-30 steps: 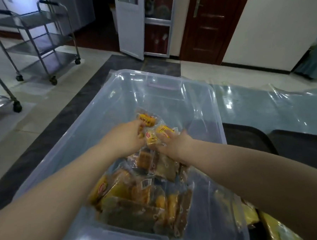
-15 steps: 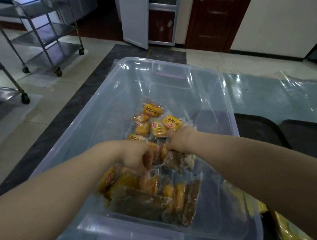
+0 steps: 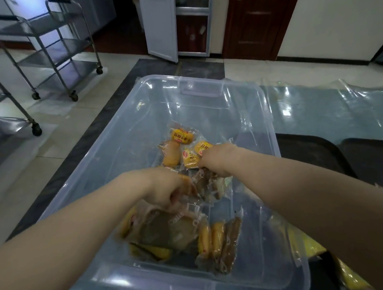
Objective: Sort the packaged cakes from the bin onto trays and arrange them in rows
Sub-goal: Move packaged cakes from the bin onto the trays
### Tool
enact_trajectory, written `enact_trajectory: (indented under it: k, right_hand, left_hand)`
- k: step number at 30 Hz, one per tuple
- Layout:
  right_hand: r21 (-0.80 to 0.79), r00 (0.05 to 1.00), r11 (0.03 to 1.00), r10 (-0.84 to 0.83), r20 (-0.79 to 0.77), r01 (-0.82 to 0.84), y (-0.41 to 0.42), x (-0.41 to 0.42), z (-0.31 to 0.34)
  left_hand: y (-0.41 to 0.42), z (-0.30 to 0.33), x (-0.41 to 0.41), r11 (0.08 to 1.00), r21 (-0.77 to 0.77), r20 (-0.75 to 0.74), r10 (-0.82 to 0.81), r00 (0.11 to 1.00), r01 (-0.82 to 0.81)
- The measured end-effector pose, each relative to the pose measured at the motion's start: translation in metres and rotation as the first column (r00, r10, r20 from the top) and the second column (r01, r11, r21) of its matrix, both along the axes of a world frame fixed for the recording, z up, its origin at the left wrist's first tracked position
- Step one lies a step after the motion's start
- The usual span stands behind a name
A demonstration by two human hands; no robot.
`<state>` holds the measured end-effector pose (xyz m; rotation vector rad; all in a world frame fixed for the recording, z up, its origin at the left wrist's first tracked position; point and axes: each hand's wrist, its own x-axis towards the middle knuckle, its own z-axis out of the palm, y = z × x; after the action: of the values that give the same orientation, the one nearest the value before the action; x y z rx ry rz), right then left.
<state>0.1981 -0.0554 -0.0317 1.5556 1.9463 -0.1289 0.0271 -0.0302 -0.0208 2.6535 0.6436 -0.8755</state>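
Note:
A clear plastic bin stands in front of me with several packaged cakes in it. Yellow-wrapped cakes lie toward its far middle, brown and yellow ones nearer me. My left hand is down among the packs at the bin's centre, fingers curled round a clear-wrapped cake. My right hand reaches in from the right, its fingers curled on a yellow pack. Black trays lie to the right of the bin.
Steel wheeled carts stand on the tiled floor at the left. Clear plastic sheeting covers the surface right of the bin. More yellow packs show at the lower right, outside the bin. A white door and a dark wooden door are behind.
My left hand has drawn back toward me from the yellow packs into the nearer pile and curled on a pack. My right hand stays at the yellow packs. The camera has tilted down.

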Motion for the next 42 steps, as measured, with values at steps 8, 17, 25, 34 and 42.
enact_trajectory:
  k: [8,17,25,34,42]
  right_hand:
    - [0.246,0.924,0.963,-0.008,-0.382,0.11,-0.008,0.004,0.028]
    - [0.478,0.535,0.74,0.19,-0.823,0.473,-0.045,0.033,0.089]
    - [0.273,0.067,0.544,0.368,-0.927,0.794,-0.113,0.092,0.132]
    - [-0.034,-0.197,0.445,0.325,-0.925,0.895,-0.245,0.23,0.102]
    - [-0.116,-0.175,0.225,0.259,-0.95,0.967,-0.392,0.375,0.022]
  left_hand:
    - [0.028,0.035,-0.037,0.933,0.059,0.438,0.295,0.849,-0.355]
    - [0.003,0.08,-0.045,0.778,-0.231,0.825,0.475,0.307,-0.584]
    - [-0.053,0.117,0.014,0.64,-0.487,0.86,0.47,-0.199,-0.593]
    - [-0.142,0.105,0.149,0.645,-0.523,0.829,0.537,-0.157,-0.557]
    - [-0.226,0.044,0.298,0.668,-0.572,0.763,0.646,-0.01,-0.476]
